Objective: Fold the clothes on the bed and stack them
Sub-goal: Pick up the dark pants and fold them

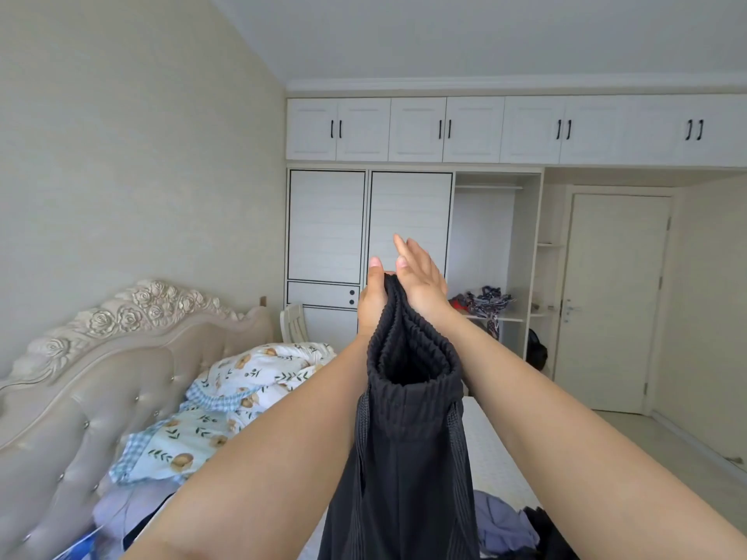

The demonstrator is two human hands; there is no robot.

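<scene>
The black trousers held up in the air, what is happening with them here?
A person stands at the bed and holds black trousers up by the elastic waistband, with both arms stretched forward. The left hand grips one end of the waistband. The right hand presses against the other side with its fingers straight. The legs hang down out of view. Nothing is folded yet: a floral quilt lies bunched near the headboard, and more clothes wait loose on the mattress.

trousers (pixel 408 418) btwn hands, bed (pixel 133 357) left

Bed (pixel 491 450): floral quilt (pixel 226 402), purple garment (pixel 501 523) on top.
</scene>
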